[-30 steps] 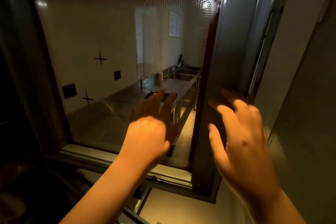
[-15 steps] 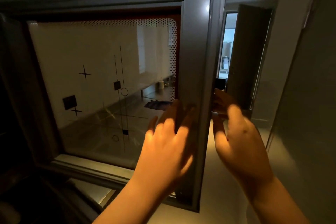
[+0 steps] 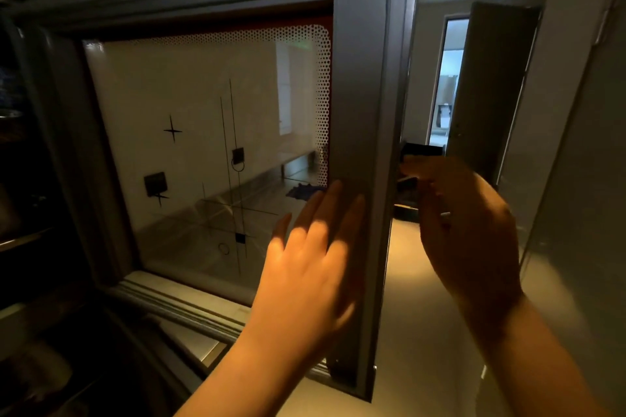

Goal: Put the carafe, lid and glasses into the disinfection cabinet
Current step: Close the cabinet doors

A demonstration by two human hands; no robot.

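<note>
The disinfection cabinet's door [image 3: 362, 85] fills the view: a grey metal frame around a glass pane [image 3: 203, 132] printed with black stars, lines and squares. My left hand [image 3: 308, 267] lies flat with spread fingers against the door's inner face, near its free edge. My right hand [image 3: 471, 240] is on the far side of that edge, fingers curled toward the dark handle [image 3: 420, 152]; whether it grips the handle is hidden. The cabinet's interior [image 3: 30, 179] at the left is dark. No carafe, lid or glasses are visible.
A pale wall or cabinet side [image 3: 576, 179] stands close on the right. Behind the door's edge a doorway [image 3: 447, 85] opens into a brighter room. The glass reflects a steel counter. A lower ledge [image 3: 176, 294] runs under the door.
The door has swung, so its free edge now sits further left in view and the doorway behind it shows. Both hands have moved with the edge.
</note>
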